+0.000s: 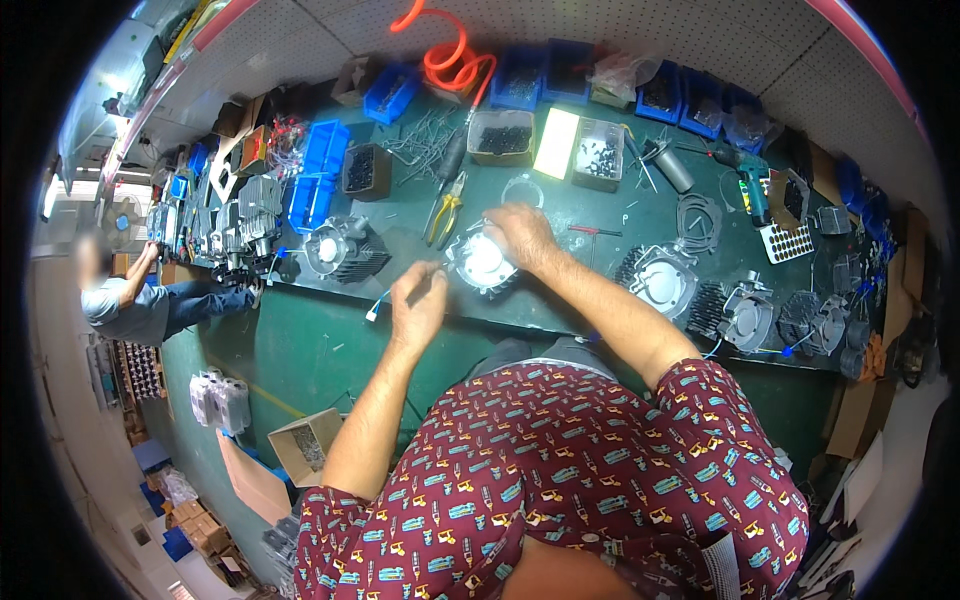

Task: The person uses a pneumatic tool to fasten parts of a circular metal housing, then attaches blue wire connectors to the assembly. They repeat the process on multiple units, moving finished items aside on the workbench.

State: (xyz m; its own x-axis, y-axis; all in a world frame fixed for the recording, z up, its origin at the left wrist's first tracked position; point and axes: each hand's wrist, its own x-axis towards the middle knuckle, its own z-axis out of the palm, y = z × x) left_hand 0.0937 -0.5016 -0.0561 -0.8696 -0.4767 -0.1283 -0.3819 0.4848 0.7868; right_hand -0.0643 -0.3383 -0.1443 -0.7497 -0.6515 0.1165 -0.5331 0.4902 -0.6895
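A round silver metal housing (483,262) with a bright disc-shaped middle lies on the green bench in front of me. My right hand (522,236) is at its upper right edge, fingers bent and drawn together; what they pinch is hidden. My left hand (418,306) is closed just left of the housing, near the bench's front edge. A thin wire with a white connector (372,314) shows beside its fingers, but I cannot tell whether they hold it. Yellow-handled pliers (446,216) and a dark power screwdriver (453,155) lie beyond the housing.
Finned metal housings stand left (345,250) and right (662,285). Behind are a tub of black parts (500,138), blue bins (520,75), a coiled orange hose (455,70) and a teal drill (752,185). A red-handled T-shaped tool (595,232) lies right. Another person (125,300) works far left.
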